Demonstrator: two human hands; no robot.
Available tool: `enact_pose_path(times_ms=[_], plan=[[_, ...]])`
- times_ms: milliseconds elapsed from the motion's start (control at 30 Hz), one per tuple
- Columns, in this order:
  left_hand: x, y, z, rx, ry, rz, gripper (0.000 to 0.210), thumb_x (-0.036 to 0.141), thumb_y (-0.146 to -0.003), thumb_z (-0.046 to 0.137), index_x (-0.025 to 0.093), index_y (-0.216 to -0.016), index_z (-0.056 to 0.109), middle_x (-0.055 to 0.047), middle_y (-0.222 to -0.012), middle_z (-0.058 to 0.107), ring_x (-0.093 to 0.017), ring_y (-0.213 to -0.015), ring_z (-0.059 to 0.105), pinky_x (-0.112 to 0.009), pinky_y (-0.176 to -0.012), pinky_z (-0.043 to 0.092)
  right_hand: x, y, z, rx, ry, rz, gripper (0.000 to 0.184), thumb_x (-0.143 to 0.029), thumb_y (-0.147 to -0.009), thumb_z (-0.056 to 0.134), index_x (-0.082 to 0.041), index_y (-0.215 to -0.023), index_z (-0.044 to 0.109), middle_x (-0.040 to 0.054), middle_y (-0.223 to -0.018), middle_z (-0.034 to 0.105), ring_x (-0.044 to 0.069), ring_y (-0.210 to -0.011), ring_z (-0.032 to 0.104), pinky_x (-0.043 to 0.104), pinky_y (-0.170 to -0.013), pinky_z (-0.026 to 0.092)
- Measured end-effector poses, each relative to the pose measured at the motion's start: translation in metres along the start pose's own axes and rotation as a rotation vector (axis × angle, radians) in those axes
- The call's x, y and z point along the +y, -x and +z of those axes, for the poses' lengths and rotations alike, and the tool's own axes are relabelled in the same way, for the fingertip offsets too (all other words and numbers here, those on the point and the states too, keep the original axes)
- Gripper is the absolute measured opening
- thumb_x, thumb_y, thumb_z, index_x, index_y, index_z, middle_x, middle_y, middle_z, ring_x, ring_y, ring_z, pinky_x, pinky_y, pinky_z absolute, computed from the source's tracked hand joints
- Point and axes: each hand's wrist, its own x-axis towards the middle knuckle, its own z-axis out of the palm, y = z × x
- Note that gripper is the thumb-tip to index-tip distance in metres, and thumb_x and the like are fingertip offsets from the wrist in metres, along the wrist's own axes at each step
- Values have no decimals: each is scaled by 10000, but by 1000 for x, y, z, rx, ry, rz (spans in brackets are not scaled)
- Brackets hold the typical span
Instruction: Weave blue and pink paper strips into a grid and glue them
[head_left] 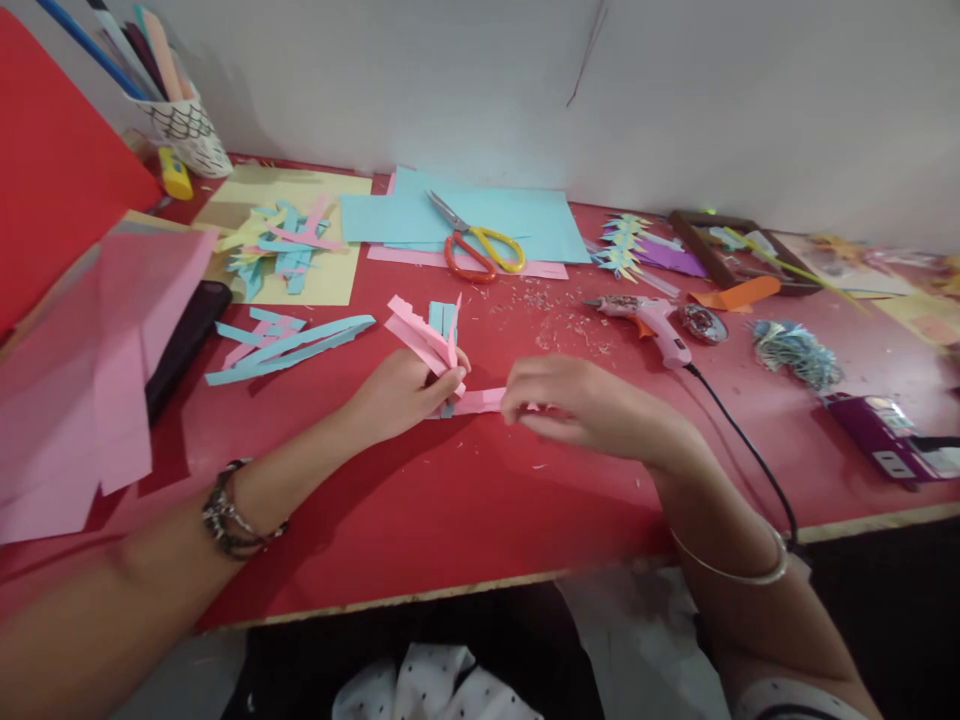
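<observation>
My left hand [420, 388] is closed around folded pink paper strips [421, 335], which stick up past its thumb and fingers. Behind and below it, light blue paper strips [444, 318] show in part. A pink strip [481, 401] runs level from beside the left thumb to my right hand [559, 398]. The fingers of that hand are bent, with their tips at the strip's right end. Loose blue strips [300, 348] and shorter pink ones [251, 343] lie left of my left hand. Scissors [472, 238] with red and yellow handles rest on blue paper sheets [540, 215].
A pink glue gun [645, 318] with a black cord lies right of my hands. Farther right are a ball of tangled thread [796, 353] and a purple box [885, 438]. Pink sheets [120, 350] and a pen cup [187, 130] stand left. Paper scraps [285, 245] lie on yellow paper.
</observation>
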Motion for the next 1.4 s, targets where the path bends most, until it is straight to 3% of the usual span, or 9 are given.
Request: enact_pose_path(times_ms=[67, 133, 300, 433, 733, 867, 1033, 1200, 1400], plan=[[0, 0, 0, 2, 12, 18, 227, 303, -824, 373, 166, -777, 547, 38, -543, 594, -104, -475, 545, -203, -500, 407, -2, -2, 6, -144, 83, 27, 181, -136, -845, 408, -180, -774, 569, 19, -778, 553, 119, -677, 483, 241, -619, 324], [0, 0, 0, 3, 17, 31, 220, 289, -824, 373, 166, -755, 542, 39, -545, 586, -97, -465, 531, -199, -489, 401, -2, -4, 10, -198, 182, 113, 183, -138, -844, 424, -177, -803, 599, 32, -824, 575, 133, -708, 509, 253, -624, 321], [-1, -1, 0, 0, 16, 39, 237, 273, -827, 375, 164, -709, 549, 22, -583, 593, -97, -484, 535, -199, -483, 403, -2, -5, 12, -195, 286, 307, 137, -160, -820, 498, -165, -898, 611, 59, -920, 588, 167, -795, 550, 256, -615, 329], [-1, 0, 0, 4, 29, 49, 241, 281, -833, 384, 165, -702, 549, 20, -622, 610, -90, -481, 539, -201, -494, 406, -7, -5, 13, -163, 280, 411, 217, -222, -803, 558, -163, -1010, 582, 70, -983, 581, 198, -886, 554, 268, -654, 364], [0, 1, 0, 4, 8, 35, 199, 275, -824, 382, 173, -796, 550, 41, -586, 598, -100, -486, 544, -209, -516, 414, -19, -8, 10, -222, 310, 692, 161, -177, -839, 497, -141, -979, 567, 88, -985, 620, 219, -877, 581, 275, -617, 350], [-1, 1, 0, 9, 8, 12, 189, 272, -812, 390, 177, -806, 554, 38, -600, 609, -105, -497, 560, -213, -528, 427, -15, -10, 11, -231, 312, 679, 163, -107, -825, 432, -142, -884, 580, 83, -887, 645, 201, -812, 578, 273, -616, 315], [-3, 1, 1, 13, -18, 40, 208, 294, -822, 389, 183, -779, 559, 28, -652, 627, -109, -546, 580, -208, -542, 434, -7, -9, 12, -141, 326, 445, 152, -83, -760, 436, -138, -829, 560, 80, -856, 624, 198, -815, 534, 284, -680, 305], [-2, 1, 0, 15, -45, 58, 207, 281, -820, 383, 186, -751, 554, 34, -642, 620, -110, -545, 567, -211, -554, 420, -2, -4, 9, -73, 46, 365, 204, -117, -725, 429, -166, -903, 515, 15, -765, 587, 122, -623, 477, 228, -574, 299], [-1, 1, 0, -1, -33, 67, 228, 324, -825, 382, 186, -831, 564, 27, -620, 610, -129, -564, 570, -220, -547, 414, 5, -6, 10, 176, -283, 225, 267, -83, -671, 480, -175, -911, 554, 6, -848, 615, 110, -732, 543, 207, -647, 382]])
